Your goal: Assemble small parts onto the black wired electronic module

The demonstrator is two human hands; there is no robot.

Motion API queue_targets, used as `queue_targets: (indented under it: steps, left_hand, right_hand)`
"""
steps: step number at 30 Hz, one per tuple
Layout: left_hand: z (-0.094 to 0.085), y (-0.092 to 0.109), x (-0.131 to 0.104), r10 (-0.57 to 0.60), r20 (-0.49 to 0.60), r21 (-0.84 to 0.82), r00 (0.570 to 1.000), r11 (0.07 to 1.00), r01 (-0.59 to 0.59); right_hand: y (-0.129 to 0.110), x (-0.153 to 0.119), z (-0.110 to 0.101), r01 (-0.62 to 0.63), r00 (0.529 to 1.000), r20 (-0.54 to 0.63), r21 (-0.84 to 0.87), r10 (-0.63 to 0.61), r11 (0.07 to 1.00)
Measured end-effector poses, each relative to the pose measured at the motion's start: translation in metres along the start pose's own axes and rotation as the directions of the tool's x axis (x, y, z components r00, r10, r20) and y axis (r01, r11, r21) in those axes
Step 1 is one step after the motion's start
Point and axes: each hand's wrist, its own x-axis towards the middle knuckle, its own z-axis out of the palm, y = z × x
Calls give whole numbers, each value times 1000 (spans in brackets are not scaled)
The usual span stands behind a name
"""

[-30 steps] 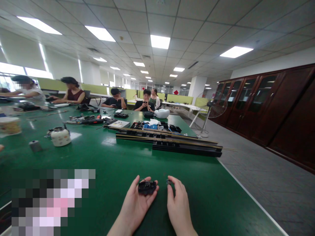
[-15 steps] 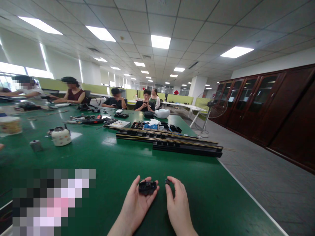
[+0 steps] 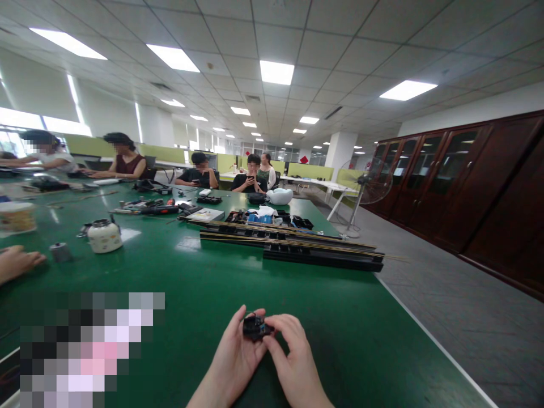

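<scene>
My left hand is palm up above the green table, its fingers curled round a small black plastic housing. The inside of the housing faces up, and what sits in it is too small to make out. At its right end, my right hand pinches a small dark part with a bluish spot between thumb and forefinger. That part is against or just inside the housing; the fingertips hide the exact contact.
Beyond my hands lie long black rails with thin brass-coloured rods. A cream pot and a grey metal cylinder stand at left, near another person's hand. Several people sit farther back. A floor fan stands at right.
My right hand has moved left, bringing the small part from apart to the housing in my left hand. Another person's hand has come farther into view at the left edge.
</scene>
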Motion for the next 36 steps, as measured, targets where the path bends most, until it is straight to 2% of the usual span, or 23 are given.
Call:
queue_targets:
  steps: [4,8,13,19,22,25,28,31,33,36]
  left_hand:
    - [2,-3,-1,6,5,-31,1000,1000,-6]
    - [0,-7,1,1,-2,-48,1000,999,-1]
    - [0,-8,3,-28,-14,-60,1000,998,27]
    - [1,-8,2,-62,-18,-17,998,998,62]
    - [0,-8,0,-59,-43,54,997,997,61]
    - [-3,-7,-3,22,-82,198,996,980,-6]
    - [-7,-1,-4,131,-94,366,987,926,-88]
    - [-10,6,-2,183,-108,536,977,839,-98]
    - [-13,12,-1,212,-23,630,977,762,-150]
    - [-21,19,-1,199,189,722,961,635,-274]
  right_hand:
    - [1,-1,1,32,999,25,-143,-29,989]
    - [3,-1,3,-16,997,67,-224,32,974]
    - [3,-1,3,-57,993,88,-194,75,979]
    - [1,0,3,-74,995,52,-111,80,991]
    - [0,0,2,-77,992,91,-86,85,993]
    - [-1,0,0,-92,988,118,-48,97,995]
    - [-1,-2,-3,-112,987,121,10,110,994]
    - [0,-4,-4,-129,986,109,8,128,992]
    - [2,-5,-3,-141,984,109,-13,142,990]
    - [5,-7,0,-127,987,98,-17,128,992]
